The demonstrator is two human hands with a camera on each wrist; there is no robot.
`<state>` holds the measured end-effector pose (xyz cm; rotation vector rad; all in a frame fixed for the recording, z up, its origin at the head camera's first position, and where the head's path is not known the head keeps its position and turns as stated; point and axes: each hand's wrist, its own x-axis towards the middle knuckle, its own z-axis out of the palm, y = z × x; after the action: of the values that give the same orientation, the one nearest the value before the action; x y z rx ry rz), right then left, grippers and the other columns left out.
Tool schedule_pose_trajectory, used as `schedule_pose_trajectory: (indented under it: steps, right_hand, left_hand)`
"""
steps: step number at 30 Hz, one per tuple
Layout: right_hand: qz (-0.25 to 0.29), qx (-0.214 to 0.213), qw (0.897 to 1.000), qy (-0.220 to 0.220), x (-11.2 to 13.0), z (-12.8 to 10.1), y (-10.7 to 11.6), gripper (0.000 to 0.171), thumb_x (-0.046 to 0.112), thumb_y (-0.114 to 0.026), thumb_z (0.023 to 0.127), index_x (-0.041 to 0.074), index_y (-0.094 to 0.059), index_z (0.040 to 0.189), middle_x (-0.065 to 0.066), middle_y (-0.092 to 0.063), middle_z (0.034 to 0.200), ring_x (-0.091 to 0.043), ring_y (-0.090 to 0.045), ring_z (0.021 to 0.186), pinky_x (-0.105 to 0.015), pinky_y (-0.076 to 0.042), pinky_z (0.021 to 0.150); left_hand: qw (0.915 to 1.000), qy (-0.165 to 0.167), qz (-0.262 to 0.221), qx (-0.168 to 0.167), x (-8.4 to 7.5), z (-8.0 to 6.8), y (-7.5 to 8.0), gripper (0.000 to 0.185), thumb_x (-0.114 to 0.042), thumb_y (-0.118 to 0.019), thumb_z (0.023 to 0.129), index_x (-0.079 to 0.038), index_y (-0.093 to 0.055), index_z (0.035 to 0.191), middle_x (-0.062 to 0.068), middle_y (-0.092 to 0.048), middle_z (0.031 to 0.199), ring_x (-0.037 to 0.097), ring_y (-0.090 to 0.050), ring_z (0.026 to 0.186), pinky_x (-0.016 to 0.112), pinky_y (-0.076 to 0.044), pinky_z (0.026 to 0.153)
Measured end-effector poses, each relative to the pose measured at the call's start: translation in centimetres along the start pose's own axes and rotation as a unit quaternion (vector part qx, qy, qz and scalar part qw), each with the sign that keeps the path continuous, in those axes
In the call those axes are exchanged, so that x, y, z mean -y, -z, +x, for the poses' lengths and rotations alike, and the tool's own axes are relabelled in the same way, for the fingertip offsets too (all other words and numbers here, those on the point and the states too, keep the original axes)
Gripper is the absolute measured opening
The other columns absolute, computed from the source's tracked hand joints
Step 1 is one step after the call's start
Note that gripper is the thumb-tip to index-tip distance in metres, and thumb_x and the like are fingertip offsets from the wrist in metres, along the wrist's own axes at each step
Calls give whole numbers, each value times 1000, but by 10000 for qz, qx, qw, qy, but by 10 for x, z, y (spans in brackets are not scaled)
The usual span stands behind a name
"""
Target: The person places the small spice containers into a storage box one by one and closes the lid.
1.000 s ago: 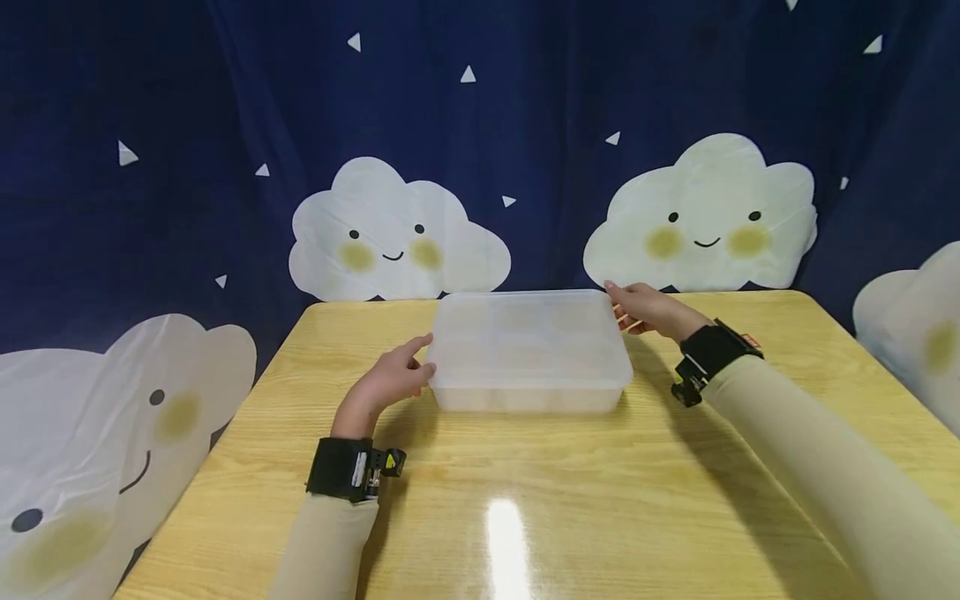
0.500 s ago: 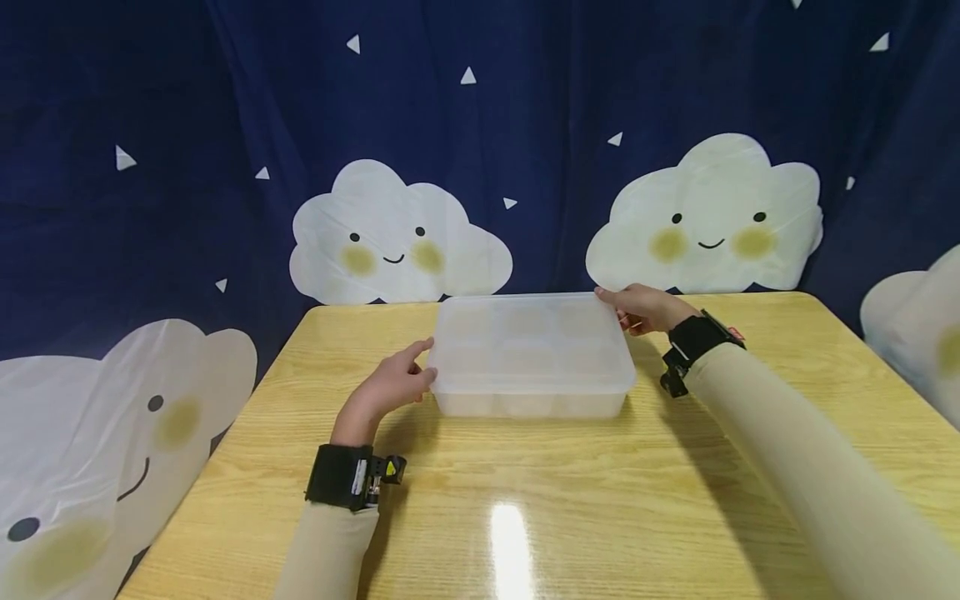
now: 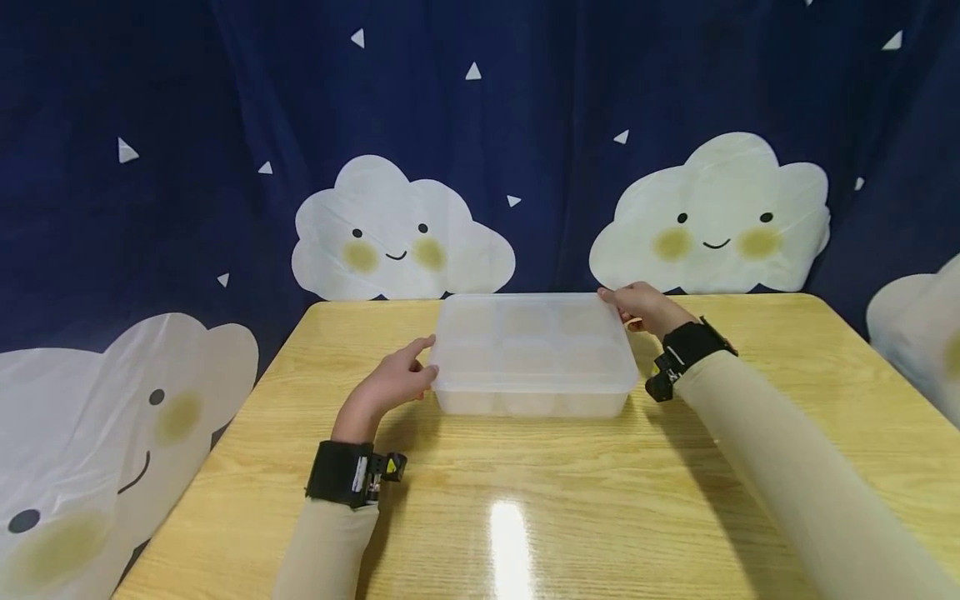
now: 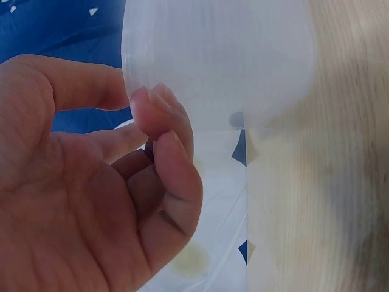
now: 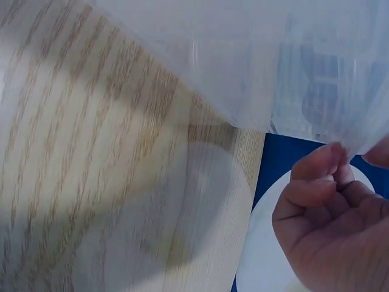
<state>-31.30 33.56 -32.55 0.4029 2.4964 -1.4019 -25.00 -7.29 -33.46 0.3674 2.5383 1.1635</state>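
A translucent white plastic storage box (image 3: 528, 404) sits level toward the far side of the table. Its flat lid (image 3: 525, 342) lies on top, and faint compartments show through it. At the left edge, my left hand (image 3: 393, 379) holds the lid's rim between finger and thumb; in the left wrist view, the other fingers (image 4: 176, 176) curl in below the rim. My right hand (image 3: 645, 308) pinches the lid at the far right corner, thumb on top. In the right wrist view, its curled fingertips (image 5: 322, 161) are right at the rim, underneath.
The pale wooden table (image 3: 450, 500) spreads in front of the box and to both sides, its far edge just behind the box. A dark blue curtain (image 3: 547, 125) with smiling clouds hangs behind. Black camera straps (image 3: 341, 473) circle both wrists.
My right hand has come slightly left and in against the lid's far corner, its fingers drawing together there. My left hand and the box stay nearly where they were.
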Motion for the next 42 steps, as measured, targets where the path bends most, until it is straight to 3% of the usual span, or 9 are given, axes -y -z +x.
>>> schedule_pose_trajectory:
  steps: [4,8,13,18,23,28,31,36,42]
  right_hand:
    - [65,-53,10000,40,2,0,0,41,44,-47,107,7,-53,89,2,-44,65,-18,-47,70,-34,-36,72]
    - [142,13,9999,41,1,-2,-1,42,45,-46,107,4,-52,104,3,-44,67,-16,-46,69,-33,-38,72]
    - [152,119,9998,-81,0,-3,-3,45,46,-45,107,2,-50,115,3,-45,71,-13,-46,68,-32,-39,71]
    - [196,122,9997,-96,4,-1,-2,46,47,-46,106,3,-50,118,2,-47,74,-12,-48,69,-30,-41,70]
    - [167,89,9998,-78,4,-2,-3,52,48,-44,107,1,-50,128,0,-52,85,-13,-50,74,-31,-41,72]
    - [128,74,9998,-100,-3,-4,-7,56,46,-43,108,-2,-48,135,1,-51,78,-13,-50,70,-31,-41,70]
    - [179,104,9997,-88,-10,-6,-11,55,46,-43,108,-2,-48,133,2,-50,76,-12,-50,69,-31,-42,69]
    - [283,146,9994,-101,-15,-3,-9,59,47,-42,108,-1,-45,141,-2,-55,88,-12,-53,72,-29,-45,67]
    - [258,185,9994,-151,-11,-1,-6,64,49,-42,107,-3,-42,145,-7,-56,102,-16,-56,81,-27,-47,69]
  left_hand:
    - [10000,-62,-20,-13,-1,1,2,63,-22,-53,105,-12,-27,161,17,-60,92,27,-56,77,35,-42,73]
    - [9997,-160,72,152,-1,1,8,62,-22,-52,105,-9,-27,161,18,-62,93,33,-59,83,35,-44,75]
    - [9953,-353,839,340,-6,10,23,56,-23,-57,104,-2,-40,153,22,-65,115,34,-62,103,43,-51,87]
    - [9939,-214,1052,271,-20,53,40,48,-17,-56,104,5,-45,146,28,-58,133,38,-62,117,45,-53,95]
    - [9949,-52,1009,-34,-29,107,44,41,-16,-51,107,7,-53,140,25,-58,136,34,-66,113,38,-56,92]
    - [9943,291,1022,-84,-25,138,43,33,-25,-55,107,3,-69,118,13,-62,100,21,-63,89,30,-58,82]
    - [9953,630,742,-8,-21,142,40,33,-29,-57,106,1,-69,108,6,-53,86,16,-56,80,26,-56,77]
    - [9968,759,154,177,-24,138,38,31,-28,-54,107,1,-65,105,3,-49,85,14,-52,77,26,-52,77]
    - [9949,912,319,272,-35,138,36,28,-26,-50,108,-1,-60,104,3,-44,82,13,-47,71,26,-47,73]
